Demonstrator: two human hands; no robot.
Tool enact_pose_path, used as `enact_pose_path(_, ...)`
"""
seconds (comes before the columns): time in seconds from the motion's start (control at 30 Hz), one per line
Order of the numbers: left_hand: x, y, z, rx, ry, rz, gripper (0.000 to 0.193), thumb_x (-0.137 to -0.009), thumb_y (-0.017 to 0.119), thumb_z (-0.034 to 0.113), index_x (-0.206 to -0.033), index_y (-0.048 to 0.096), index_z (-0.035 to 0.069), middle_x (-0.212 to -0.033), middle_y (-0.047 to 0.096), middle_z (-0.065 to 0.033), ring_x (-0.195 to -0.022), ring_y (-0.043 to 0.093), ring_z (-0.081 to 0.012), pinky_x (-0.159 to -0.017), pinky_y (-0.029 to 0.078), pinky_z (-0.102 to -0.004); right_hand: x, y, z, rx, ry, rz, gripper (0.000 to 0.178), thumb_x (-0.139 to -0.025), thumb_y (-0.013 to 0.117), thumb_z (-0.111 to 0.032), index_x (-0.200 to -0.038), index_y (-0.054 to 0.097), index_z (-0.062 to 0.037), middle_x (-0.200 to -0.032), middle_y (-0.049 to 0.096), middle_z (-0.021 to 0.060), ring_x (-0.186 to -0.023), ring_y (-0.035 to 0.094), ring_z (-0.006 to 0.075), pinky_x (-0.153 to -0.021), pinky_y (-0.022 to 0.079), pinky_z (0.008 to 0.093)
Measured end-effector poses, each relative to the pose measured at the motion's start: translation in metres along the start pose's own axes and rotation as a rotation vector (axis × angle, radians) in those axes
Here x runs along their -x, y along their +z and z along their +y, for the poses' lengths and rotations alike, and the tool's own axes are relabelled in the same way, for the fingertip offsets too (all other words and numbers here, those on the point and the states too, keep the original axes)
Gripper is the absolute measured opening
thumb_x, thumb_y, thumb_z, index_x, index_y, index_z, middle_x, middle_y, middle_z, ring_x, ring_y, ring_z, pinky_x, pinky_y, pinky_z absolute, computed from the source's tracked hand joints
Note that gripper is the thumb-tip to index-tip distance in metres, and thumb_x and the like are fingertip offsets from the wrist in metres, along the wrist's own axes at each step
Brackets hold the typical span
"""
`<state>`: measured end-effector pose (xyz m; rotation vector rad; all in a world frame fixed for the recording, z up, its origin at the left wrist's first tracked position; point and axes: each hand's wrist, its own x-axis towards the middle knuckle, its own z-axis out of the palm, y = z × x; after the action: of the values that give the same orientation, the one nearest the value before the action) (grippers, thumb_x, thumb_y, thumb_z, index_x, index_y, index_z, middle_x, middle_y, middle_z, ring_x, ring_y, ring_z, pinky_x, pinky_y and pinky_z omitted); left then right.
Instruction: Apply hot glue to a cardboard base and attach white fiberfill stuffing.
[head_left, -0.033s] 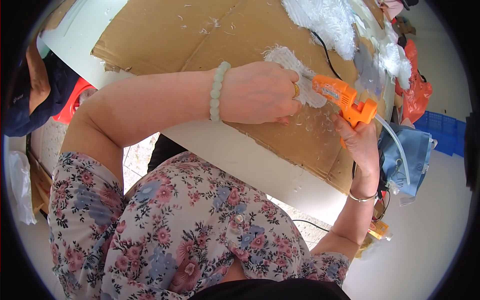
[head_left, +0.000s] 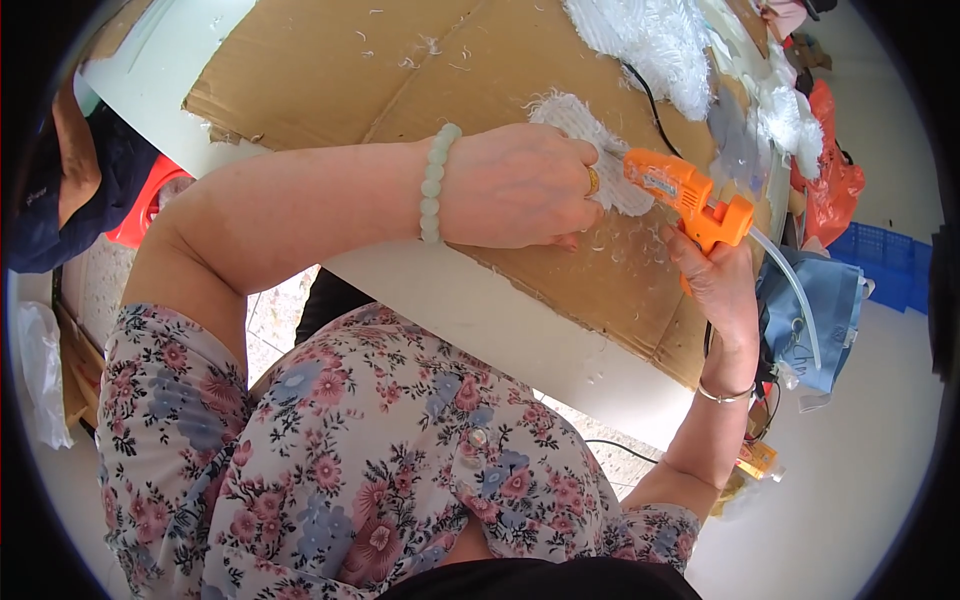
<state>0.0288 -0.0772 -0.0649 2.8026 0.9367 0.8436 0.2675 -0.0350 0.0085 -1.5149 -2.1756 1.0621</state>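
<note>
My right hand [head_left: 722, 283] is wrapped round the handle of an orange hot glue gun [head_left: 684, 192]. A long, pale glue stick [head_left: 797, 290] sticks out of its back and bends downward. The gun's nozzle end points left, at a white frayed piece of cloth [head_left: 592, 128] on the cardboard. Over the near left part of that cloth lies my left hand [head_left: 525, 188], closed with its fingers curled down onto it. Its fingertips and whatever is pinched under them are mostly hidden.
Cardboard [head_left: 330, 70] covers much of the white table [head_left: 440, 305], with loose threads on it. White fringed material [head_left: 660, 50] is heaped at the far right, near a black cable [head_left: 650, 98]. A blue bag [head_left: 812, 318] hangs at the right edge. Another person's arm [head_left: 75, 150] shows at far left.
</note>
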Motion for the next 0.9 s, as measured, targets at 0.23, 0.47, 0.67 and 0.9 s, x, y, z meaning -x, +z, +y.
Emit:
enact_pose_path(0.23, 0.001, 0.001, 0.001, 0.003, 0.012, 0.015, 0.023, -0.075, 0.064, 0.027, -0.070, 0.060, 0.005, -0.061, 0.054, -0.0057, -0.075, 0.056, -0.0204, -0.059, 0.048, -0.0325, -0.008, 0.003, -0.007, 0.054, -0.030, -0.046, 0.020, -0.078, 0.068, -0.010, -0.090, 0.054, -0.0028, -0.071, 0.052, -0.0033, -0.061, 0.045, 0.0044, -0.053, 0.036, 0.0197)
enact_pose_path(0.47, 0.000, -0.004, 0.004, 0.044, -0.059, -0.134, 0.026, -0.073, 0.065, 0.024, -0.088, 0.058, 0.004, -0.089, 0.056, -0.0031, -0.083, 0.052, -0.0206, -0.072, 0.045, -0.0329, -0.003, -0.002, -0.012, 0.056, -0.037, -0.035, 0.018, -0.078, 0.067, -0.009, -0.090, 0.055, -0.0022, -0.073, 0.053, -0.0028, -0.063, 0.047, 0.0045, -0.055, 0.038, 0.0193)
enact_pose_path(0.67, 0.000, -0.007, 0.005, 0.053, -0.048, -0.138, 0.025, -0.072, 0.065, 0.025, -0.085, 0.059, 0.005, -0.088, 0.056, -0.0030, -0.083, 0.052, -0.0200, -0.071, 0.045, -0.0325, 0.007, 0.002, -0.001, -0.134, 0.030, -0.031, 0.018, -0.078, 0.066, -0.005, -0.093, 0.055, -0.0022, -0.077, 0.054, -0.0027, -0.066, 0.049, 0.0049, -0.056, 0.039, 0.0188)
enact_pose_path(0.9, 0.001, -0.005, 0.005, 0.067, -0.082, -0.150, 0.027, -0.071, 0.066, 0.026, -0.086, 0.059, 0.005, -0.088, 0.056, -0.0030, -0.083, 0.052, -0.0198, -0.073, 0.045, -0.0325, 0.002, 0.005, -0.002, -0.110, 0.067, -0.074, 0.019, -0.080, 0.064, -0.004, -0.095, 0.053, 0.0007, -0.079, 0.054, -0.0010, -0.071, 0.049, 0.0063, -0.064, 0.041, 0.0211)
